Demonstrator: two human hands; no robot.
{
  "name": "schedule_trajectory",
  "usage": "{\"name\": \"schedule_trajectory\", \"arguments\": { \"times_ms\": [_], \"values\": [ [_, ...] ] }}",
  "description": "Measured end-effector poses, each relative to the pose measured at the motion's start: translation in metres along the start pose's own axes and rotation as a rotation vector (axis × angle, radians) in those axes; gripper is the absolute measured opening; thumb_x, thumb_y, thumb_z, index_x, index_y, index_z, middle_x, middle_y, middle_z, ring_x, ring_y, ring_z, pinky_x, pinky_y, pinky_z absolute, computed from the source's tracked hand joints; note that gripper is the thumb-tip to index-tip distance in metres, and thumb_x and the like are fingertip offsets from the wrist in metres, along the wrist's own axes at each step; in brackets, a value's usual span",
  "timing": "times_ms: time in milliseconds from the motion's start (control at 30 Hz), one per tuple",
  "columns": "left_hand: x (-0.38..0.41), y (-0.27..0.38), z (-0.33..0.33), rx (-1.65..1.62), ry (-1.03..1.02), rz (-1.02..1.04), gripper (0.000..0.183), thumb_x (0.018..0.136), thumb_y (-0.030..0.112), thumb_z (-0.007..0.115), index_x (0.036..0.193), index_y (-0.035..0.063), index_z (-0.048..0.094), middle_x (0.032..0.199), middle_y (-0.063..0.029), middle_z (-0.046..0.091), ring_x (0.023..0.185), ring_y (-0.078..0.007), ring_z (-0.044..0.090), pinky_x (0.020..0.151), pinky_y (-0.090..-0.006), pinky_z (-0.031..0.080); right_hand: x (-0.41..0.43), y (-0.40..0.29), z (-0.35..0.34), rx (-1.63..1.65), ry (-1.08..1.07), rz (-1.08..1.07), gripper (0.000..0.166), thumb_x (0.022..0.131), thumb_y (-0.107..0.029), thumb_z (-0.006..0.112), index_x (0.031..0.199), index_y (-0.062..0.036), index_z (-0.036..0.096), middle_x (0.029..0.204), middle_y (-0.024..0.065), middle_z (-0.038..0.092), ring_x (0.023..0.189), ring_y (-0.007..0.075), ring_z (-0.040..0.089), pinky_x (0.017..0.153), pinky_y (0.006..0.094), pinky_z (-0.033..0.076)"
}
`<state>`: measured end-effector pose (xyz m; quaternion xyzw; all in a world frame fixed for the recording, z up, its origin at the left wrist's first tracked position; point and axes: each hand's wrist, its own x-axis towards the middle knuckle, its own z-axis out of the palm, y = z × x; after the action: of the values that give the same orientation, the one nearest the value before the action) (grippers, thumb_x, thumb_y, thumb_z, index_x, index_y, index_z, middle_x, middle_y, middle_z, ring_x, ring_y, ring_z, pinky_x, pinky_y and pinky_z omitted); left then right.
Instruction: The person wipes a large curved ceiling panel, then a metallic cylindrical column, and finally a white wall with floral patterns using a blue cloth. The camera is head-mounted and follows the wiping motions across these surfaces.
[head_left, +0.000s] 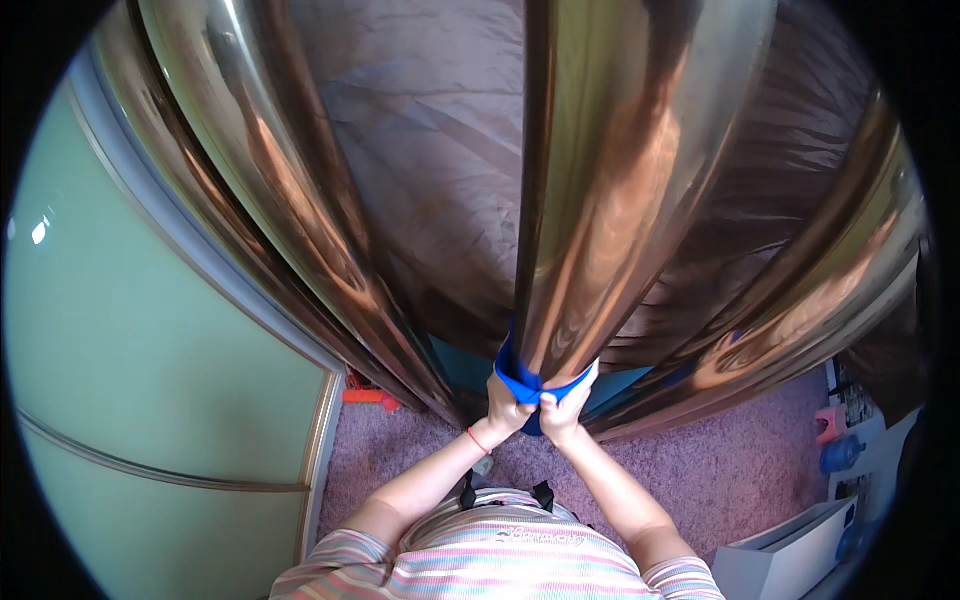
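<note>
My left hand (507, 405) and my right hand (564, 405) are close together, both gripping a blue cloth (531, 393). The cloth wraps around the lower end of a tall, shiny copper-coloured column (622, 187), which seems to be a pole or a fold of glossy material. The view does not settle which. My left wrist wears a thin red band. Behind the column hangs creased, satiny brown fabric (442, 150). Part of the blue cloth hangs below my hands.
More glossy copper-coloured lengths run down at left (255, 172) and right (817, 285). A pale green sliding panel (165, 300) stands left. Purple carpet (675, 480) lies below. At right are a pink stool (830, 424), a blue water bottle (841, 454) and a white box (780, 555).
</note>
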<state>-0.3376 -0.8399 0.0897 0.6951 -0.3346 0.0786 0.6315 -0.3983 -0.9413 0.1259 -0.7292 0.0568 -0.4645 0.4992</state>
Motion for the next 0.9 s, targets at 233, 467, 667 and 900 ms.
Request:
{"name": "schedule_trajectory", "arguments": {
  "times_ms": [233,467,667,900],
  "values": [
    [0.028,0.022,-0.005,-0.011,0.011,0.099,0.121,0.073,0.081,0.059,0.145,-0.0106,0.024,0.136,-0.0284,0.049,0.126,-0.0391,0.051,0.103,-0.0425,0.043,0.026,-0.020,-0.013,0.019,-0.110,0.039,0.112,0.083,-0.071,0.058,0.147,0.0122,0.021,0.142,0.0310,0.041,0.132,0.0411,0.043,0.110,0.0465,0.032],
    [0.170,0.216,-0.057,0.136,0.267,0.572,0.106,0.075,0.038,0.080,0.147,-0.0098,0.017,0.120,-0.0300,0.056,0.103,-0.0422,0.064,0.088,-0.0444,0.052,0.190,-0.182,-0.010,0.253,-0.107,-0.239,0.077,0.091,-0.043,0.059,0.149,-0.0003,0.030,0.141,0.0199,0.046,0.129,0.0299,0.047,0.109,0.0401,0.035],
    [0.216,0.302,-0.043,0.401,0.590,0.868,0.100,0.075,0.025,0.083,0.151,-0.0006,0.022,0.134,-0.0296,0.046,0.119,-0.0470,0.053,0.100,-0.0470,0.046,0.243,-0.210,-0.016,0.550,-0.117,-0.018,0.064,0.102,-0.052,0.033,0.151,-0.0106,0.030,0.147,0.0172,0.044,0.132,0.0303,0.047,0.109,0.0443,0.041],
    [0.170,0.252,-0.021,0.627,0.548,0.808,0.097,0.063,0.028,0.087,0.148,0.0171,0.040,0.143,-0.0467,0.020,0.121,-0.0638,0.041,0.089,-0.0579,0.050,0.203,-0.104,-0.011,0.796,-0.385,0.296,0.073,0.101,-0.059,0.030,0.154,-0.0093,0.020,0.150,0.0180,0.039,0.135,0.0295,0.043,0.112,0.0430,0.037]
  ]
}}
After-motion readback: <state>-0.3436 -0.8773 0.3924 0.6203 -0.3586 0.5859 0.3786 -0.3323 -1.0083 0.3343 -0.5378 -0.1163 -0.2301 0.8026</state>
